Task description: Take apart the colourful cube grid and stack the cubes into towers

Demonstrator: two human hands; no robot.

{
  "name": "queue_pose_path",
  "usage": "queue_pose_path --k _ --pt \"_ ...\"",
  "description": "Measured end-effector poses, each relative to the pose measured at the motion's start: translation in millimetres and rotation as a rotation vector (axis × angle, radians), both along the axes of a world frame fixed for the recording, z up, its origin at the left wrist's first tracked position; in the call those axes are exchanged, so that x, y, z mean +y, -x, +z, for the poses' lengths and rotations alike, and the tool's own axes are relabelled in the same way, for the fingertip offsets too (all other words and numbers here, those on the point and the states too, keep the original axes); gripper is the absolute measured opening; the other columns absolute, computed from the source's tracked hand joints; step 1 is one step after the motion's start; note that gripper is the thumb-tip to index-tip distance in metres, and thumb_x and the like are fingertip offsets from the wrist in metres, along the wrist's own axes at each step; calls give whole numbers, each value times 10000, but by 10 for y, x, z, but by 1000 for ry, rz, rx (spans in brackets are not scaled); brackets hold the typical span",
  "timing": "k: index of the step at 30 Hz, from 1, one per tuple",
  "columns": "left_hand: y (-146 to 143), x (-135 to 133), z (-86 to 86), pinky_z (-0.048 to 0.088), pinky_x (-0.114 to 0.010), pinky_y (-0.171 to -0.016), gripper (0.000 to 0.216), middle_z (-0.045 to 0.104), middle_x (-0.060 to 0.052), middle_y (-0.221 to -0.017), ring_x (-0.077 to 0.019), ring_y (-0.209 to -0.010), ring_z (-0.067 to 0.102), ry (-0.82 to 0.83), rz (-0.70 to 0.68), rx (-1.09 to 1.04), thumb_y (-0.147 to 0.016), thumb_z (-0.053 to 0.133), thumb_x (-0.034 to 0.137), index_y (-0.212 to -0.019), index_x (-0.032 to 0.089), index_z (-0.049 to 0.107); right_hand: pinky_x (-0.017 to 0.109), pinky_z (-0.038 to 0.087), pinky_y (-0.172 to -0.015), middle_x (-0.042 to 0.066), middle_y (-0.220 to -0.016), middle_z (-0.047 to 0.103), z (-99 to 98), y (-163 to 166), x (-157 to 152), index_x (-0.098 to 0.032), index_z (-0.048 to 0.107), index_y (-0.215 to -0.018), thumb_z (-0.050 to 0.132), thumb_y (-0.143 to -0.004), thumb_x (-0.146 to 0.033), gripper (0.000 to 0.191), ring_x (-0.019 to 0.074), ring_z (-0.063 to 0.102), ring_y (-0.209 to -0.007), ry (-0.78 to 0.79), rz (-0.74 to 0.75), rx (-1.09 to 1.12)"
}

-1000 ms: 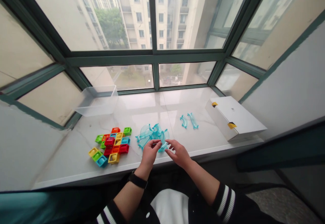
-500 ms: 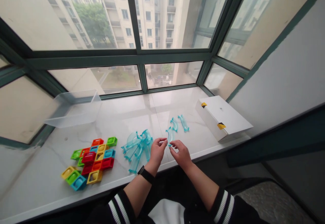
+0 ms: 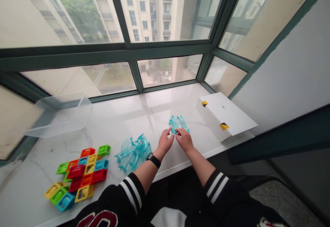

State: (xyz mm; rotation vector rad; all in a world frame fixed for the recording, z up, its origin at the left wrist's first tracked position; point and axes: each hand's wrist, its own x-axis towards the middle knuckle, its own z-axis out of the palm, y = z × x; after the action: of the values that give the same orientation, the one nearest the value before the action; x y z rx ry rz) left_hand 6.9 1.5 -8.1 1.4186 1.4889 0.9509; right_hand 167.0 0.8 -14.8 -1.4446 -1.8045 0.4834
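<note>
Both hands have moved forward: the right hand (image 3: 184, 140) pinches a blue track (image 3: 173, 124), the left hand's (image 3: 165, 142) grip is unclear. A slip could drop it onto the counter (image 3: 123, 117).

The head camera looks forward and down at the left hand (image 3: 165, 142) and right hand (image 3: 184, 140); it faces the window sill (image 3: 116, 117).

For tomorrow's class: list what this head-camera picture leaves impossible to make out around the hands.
Head view:
- The left hand and right hand hide the lower ends of the clear teal pieces; any join is unseen.
- The clear teal pile: overlapping transparent parts prevent a count.
- The jacket lettering: cut off by the bottom edge.
</note>
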Motion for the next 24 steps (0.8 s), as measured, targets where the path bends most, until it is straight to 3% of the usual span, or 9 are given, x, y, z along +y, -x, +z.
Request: queue_pose_path --k 7,16,24 --pt "-32 184 -144 512 -391 -1092 548 599 -165 -1471 -243 -1177 666 75 -5 -7 -887 670 233 -1429 164 629 353 556 -919 82 -1107 741 -116 -15 190 -214 748 -1135 568 -900 -111 313 206 694 -880 90 2 -72" --pt "-82 187 -239 496 -401 -1107 577 587 -170 -1513 -268 -1244 655 120 14 -18 -887 671 242 -1455 166 601 362 541 -973 95 -1151 740 -213 -40 264 -209 745 -1167 573 -899 -83 342 227 699 -1003 134 8 -111" --pt "-94 179 -268 507 -408 -1094 588 597 -179 -1513 -283 -1228 672 148 28 -34 -882 706 250 -1455 159 603 358 537 -977 89 -1153 733 -235 -36 247 -215 738 -1191 568 -921 -92 342 213 694 -961 150 2 -138"
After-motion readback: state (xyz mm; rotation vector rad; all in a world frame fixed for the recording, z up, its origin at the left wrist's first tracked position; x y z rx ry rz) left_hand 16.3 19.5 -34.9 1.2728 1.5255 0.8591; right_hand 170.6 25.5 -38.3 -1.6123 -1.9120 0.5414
